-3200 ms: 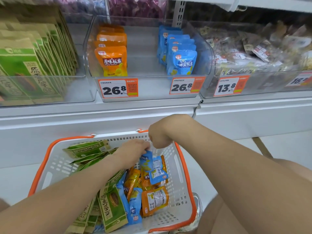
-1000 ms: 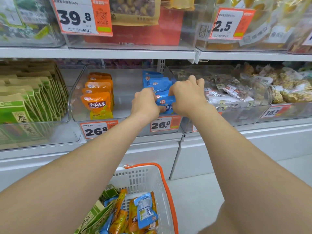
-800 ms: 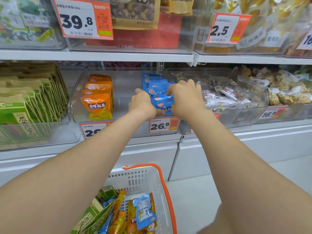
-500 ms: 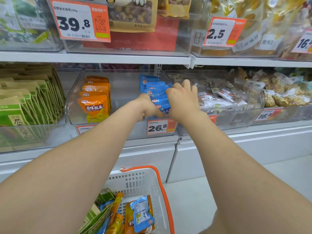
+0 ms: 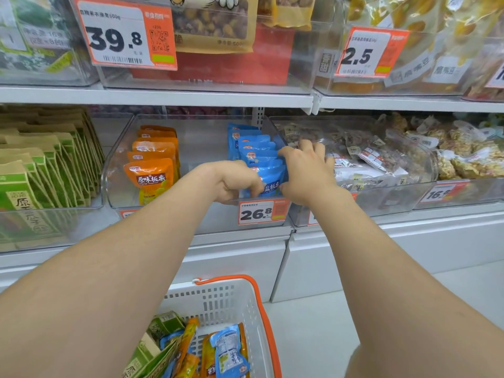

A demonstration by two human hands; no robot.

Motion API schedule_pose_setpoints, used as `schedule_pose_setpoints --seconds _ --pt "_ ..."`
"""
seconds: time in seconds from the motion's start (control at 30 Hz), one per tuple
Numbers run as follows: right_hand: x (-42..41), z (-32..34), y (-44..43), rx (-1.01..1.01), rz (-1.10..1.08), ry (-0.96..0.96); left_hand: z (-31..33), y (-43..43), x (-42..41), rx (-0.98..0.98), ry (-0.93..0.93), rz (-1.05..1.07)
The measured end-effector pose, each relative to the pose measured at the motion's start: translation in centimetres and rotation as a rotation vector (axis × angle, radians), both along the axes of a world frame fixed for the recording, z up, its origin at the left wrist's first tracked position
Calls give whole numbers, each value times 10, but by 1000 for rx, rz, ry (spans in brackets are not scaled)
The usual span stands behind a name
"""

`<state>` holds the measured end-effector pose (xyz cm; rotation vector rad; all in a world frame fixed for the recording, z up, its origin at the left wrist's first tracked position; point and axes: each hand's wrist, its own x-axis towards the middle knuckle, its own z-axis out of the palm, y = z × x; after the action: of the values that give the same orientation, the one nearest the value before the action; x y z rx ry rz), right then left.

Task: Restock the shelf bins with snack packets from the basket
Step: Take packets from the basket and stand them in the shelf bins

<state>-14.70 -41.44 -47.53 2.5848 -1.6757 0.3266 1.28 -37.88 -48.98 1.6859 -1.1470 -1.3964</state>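
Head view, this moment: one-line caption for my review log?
Left hand and right hand hold the front blue packets in the clear bin, beside orange packets; basket below.

In a clear bin (image 5: 117, 165), blue packets (image 5: 259, 156) stand beside orange packets (image 5: 152, 173); green-and-tan packs (image 5: 41, 170) fill the next. The price tags (image 5: 263, 212) are orange and white with black figures. The white, perforated basket (image 5: 218, 301) has an orange rim; the shelf (image 5: 191, 98) is white.
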Motion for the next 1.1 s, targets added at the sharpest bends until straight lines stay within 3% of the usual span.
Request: schedule_pose_setpoints --seconds 0.13,0.33,0.43,0.53,0.73,1.1 --pt "2 8 11 118 49 -181 17 8 1 -51 318 100" --pt "14 1 6 23 48 -492 15 -7 -2 -235 314 497" --pt "22 -2 -5 -22 23 -548 7 -24 3 -190 390 665" --pt "27 0 -15 -14 3 -614 1 -38 7 -153 516 685" --pt "35 4 -28 34 0 -522 -5 -70 15 -160 586 716" --pt "38 3 -36 -25 -30 -447 -8 -88 7 -208 437 778"
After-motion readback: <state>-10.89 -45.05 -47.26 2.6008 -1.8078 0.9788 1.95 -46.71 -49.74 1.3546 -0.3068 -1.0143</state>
